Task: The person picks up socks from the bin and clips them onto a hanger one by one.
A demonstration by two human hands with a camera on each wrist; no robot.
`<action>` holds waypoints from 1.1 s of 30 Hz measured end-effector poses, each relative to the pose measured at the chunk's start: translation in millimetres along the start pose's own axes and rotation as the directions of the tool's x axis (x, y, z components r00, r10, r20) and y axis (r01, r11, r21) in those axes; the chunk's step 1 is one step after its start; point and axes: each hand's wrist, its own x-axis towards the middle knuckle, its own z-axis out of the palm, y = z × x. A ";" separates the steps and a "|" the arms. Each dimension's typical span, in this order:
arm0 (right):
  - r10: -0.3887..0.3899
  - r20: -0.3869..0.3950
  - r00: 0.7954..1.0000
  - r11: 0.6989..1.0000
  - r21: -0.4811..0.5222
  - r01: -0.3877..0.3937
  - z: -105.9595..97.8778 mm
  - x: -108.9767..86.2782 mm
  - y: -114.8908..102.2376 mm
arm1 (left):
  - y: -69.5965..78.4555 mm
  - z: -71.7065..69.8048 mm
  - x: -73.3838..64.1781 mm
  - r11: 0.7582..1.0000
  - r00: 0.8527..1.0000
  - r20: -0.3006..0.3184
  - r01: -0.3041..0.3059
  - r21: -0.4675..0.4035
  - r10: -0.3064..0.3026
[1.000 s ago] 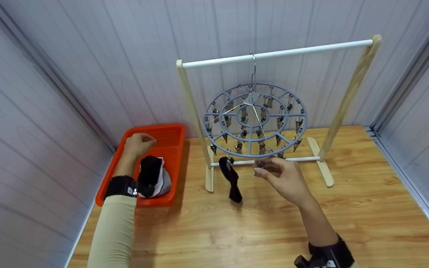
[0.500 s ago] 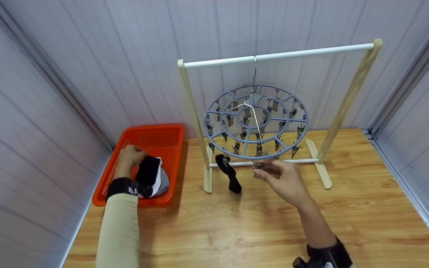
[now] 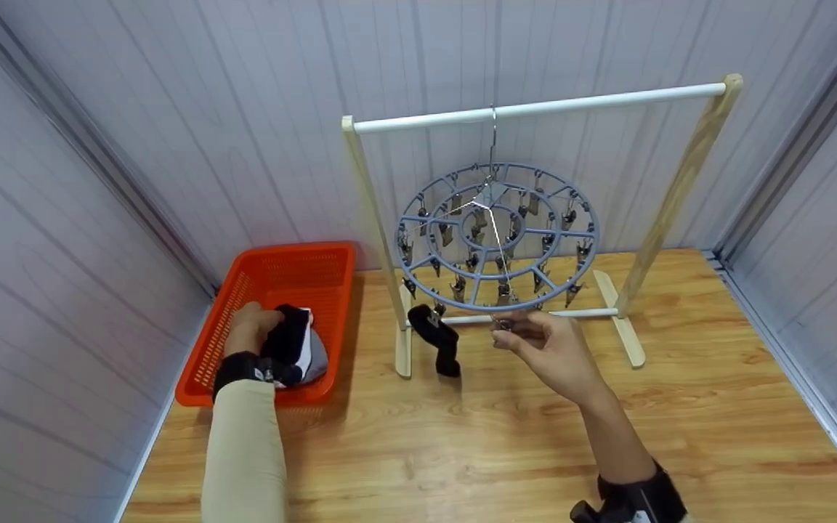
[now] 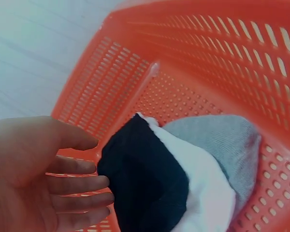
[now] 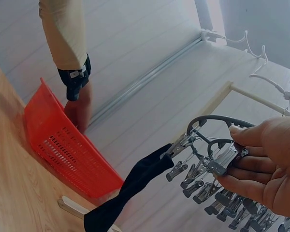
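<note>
My left hand (image 3: 251, 325) is inside the orange basket (image 3: 349, 290), fingers extended. In the left wrist view its fingertips are right at the edge of a black sock (image 4: 145, 179), which overlaps a white sock (image 4: 200, 169) and a grey sock (image 4: 222, 140). My right hand (image 3: 556, 356) pinches a metal clip (image 5: 224, 160) between thumb and fingers at the front of the round grey clip hanger (image 3: 490, 193). A black sock (image 3: 433, 338) hangs from another clip to the left of the right hand.
The hanger hooks over the white bar (image 3: 571, 105) of a wooden rack with feet (image 3: 620, 319) on the wood-grain surface (image 3: 535, 450). Several metal clips (image 5: 198, 191) dangle from its rings. Panelled walls (image 3: 171, 109) enclose the back and sides.
My left hand has lowered into the basket, toward the black sock. The hanging sock has swung and turned slightly. My right hand stays at the clip.
</note>
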 end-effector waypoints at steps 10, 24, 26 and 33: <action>-0.005 -0.006 1.000 1.000 -0.007 0.005 -2.0 -0.3 3.9 | -3.3 5.3 0.3 0.990 0.999 -0.007 -0.036 0.137 0.037; 0.003 -0.022 1.000 1.000 -0.030 -0.004 -3.0 -1.2 2.7 | -1.3 5.3 2.8 0.992 0.999 -0.043 -0.023 0.120 0.028; -0.004 -0.028 1.000 0.999 -0.036 0.003 -3.1 -1.5 2.4 | -0.9 6.1 3.7 0.995 0.998 -0.059 -0.026 0.100 0.032; -0.009 -0.031 0.999 0.999 -0.046 0.007 -3.0 -3.4 1.1 | 0.5 11.4 4.4 0.997 0.999 -0.050 0.013 -0.071 -0.016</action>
